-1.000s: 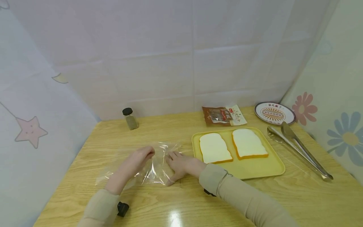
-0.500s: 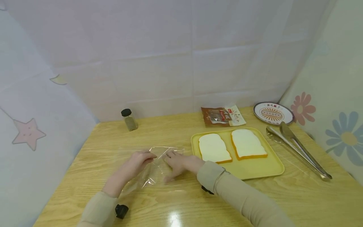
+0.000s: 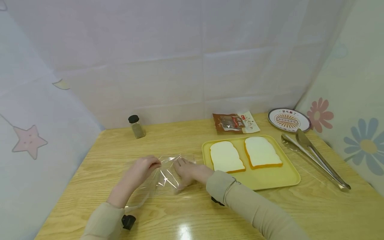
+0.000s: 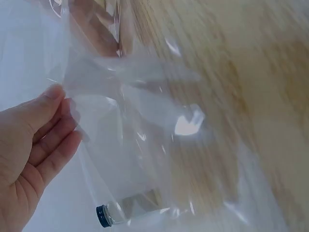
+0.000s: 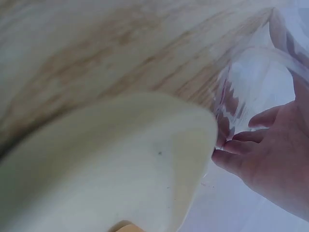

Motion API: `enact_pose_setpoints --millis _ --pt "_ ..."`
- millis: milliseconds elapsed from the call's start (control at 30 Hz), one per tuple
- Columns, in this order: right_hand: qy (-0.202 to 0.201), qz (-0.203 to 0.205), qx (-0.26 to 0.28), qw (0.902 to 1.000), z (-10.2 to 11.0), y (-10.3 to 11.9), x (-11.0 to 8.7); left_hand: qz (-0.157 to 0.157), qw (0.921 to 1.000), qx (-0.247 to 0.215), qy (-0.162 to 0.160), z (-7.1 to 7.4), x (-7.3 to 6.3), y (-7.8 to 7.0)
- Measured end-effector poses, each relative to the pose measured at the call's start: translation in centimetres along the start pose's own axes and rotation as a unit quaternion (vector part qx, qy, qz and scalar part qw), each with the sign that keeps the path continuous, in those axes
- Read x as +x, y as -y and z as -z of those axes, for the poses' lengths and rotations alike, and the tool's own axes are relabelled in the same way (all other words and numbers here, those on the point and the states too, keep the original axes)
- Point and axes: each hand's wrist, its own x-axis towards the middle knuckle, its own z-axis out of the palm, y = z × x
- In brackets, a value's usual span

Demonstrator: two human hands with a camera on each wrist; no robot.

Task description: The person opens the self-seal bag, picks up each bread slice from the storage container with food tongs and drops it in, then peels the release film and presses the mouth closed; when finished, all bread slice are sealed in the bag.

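Note:
A crinkled clear plastic bag [image 3: 166, 181] lies between both hands on the wooden table, its surface catching bright glints. At its left, my left hand [image 3: 144, 168] pinches the plastic between thumb and fingers, as the left wrist view shows of the same hand [image 4: 41, 140]. My right hand [image 3: 186, 171] is on the right part of the bag with fingers spread. In the right wrist view its fingers [image 5: 236, 147] look fairly straight beside the plastic; whether they are inside the bag or against it, I cannot tell.
Right of the hands sits a yellow tray [image 3: 261, 183] with two bread slices [image 3: 227, 156]. Behind it lies a brown food packet [image 3: 235, 122]. Metal tongs [image 3: 318, 160] and a patterned plate [image 3: 289, 119] are farther right. A black-capped seasoning jar [image 3: 137, 127] stands at back left.
The plastic bag has shifted and creased differently between the hands. My left hand rose slightly, then moved a little left. The right hand stays at the bag's right side.

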Motion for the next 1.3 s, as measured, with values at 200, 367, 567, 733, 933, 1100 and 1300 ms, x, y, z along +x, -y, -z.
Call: enact_pose_setpoints --millis 200,367,567,733,933,1100,1300 --pt "0.028 -0.015 0.007 0.9995 0.1 0.2 0.0 0.009 0.9999 0.006 0.007 0.5 0.0 -0.1" --pt "0.028 -0.022 0.010 0.9993 0.0 0.2 0.0 -0.005 0.9999 0.001 0.017 0.7 0.1 -0.2" --pt "0.042 -0.037 0.028 0.9981 -0.1 0.2 0.1 -0.003 0.9997 -0.013 0.019 0.9 0.2 -0.2" --pt "0.050 -0.042 0.037 0.9971 0.2 0.2 0.1 0.011 0.9997 -0.010 0.019 1.2 0.2 -0.1" --pt "0.051 -0.047 0.031 0.9971 -1.6 -0.8 1.9 0.015 0.9994 -0.004 0.032 1.3 0.1 0.0" --pt "0.057 -0.050 0.029 0.9967 -1.3 -0.5 1.6 0.013 0.9993 -0.003 0.036 1.3 0.0 0.0" --pt "0.054 -0.049 0.016 0.9972 -0.1 0.3 0.1 0.001 0.9996 -0.009 0.026 1.4 0.0 -0.1"
